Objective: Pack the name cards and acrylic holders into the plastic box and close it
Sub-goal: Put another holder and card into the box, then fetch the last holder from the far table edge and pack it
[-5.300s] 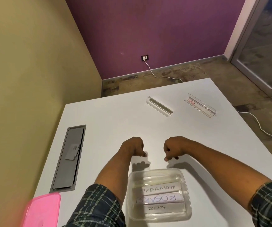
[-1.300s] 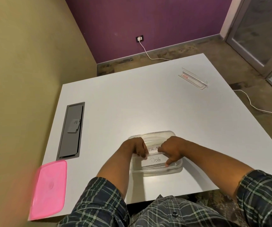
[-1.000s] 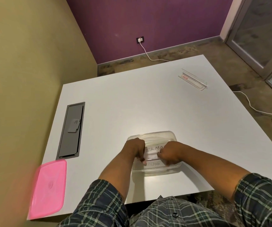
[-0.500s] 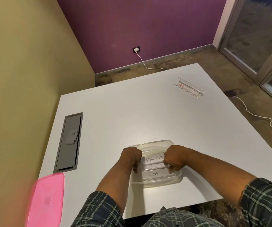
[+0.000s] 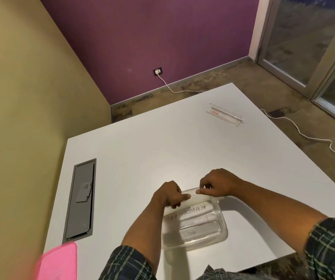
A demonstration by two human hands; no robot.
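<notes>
The clear plastic box (image 5: 222, 236) sits open near the table's front edge. Inside lie name cards reading SUPERMAN (image 5: 192, 212) and DOG (image 5: 190, 233), with clear acrylic pieces around them. My left hand (image 5: 168, 196) and my right hand (image 5: 218, 183) are at the box's far rim. Both pinch a clear strip (image 5: 192, 194) between thumb and fingers; it looks like an acrylic holder, though it blends with the rim. Another acrylic holder (image 5: 225, 116) with a red label lies far off at the table's back right. The pink lid (image 5: 57, 263) rests at the front left corner.
A grey cable hatch (image 5: 81, 199) is set into the white table (image 5: 142, 148) on the left. A white cable (image 5: 304, 136) runs across the floor at the right. Yellow and purple walls stand behind, and a glass door is at the right.
One of the two holders left the back of the table; a DOG card now lies in the box. Both hands rose from inside the box to its far rim.
</notes>
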